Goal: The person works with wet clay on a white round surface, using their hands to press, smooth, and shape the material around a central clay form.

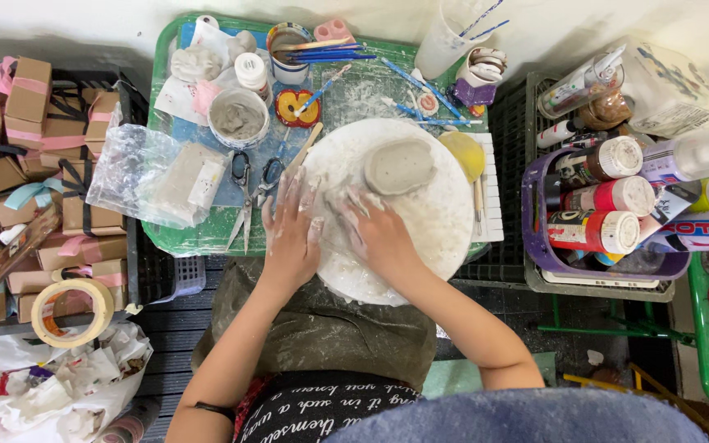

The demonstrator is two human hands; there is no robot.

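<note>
Resting on wheel: oval clay slab (400,166), long axis left-right, on round white turntable (420,246)
Hands: left hand (291,230), right hand (377,234) flat, released, grasping nothing
Bowl (238,117): grey clay slip
Purple basket (535,238): paint bottles

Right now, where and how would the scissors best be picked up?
By the looped handles, coming from above. The scissors lie flat on the green tray with handles toward the far side and blades pointing at the person. The left hand is right beside them; the clay bag crowds the other side.
</note>
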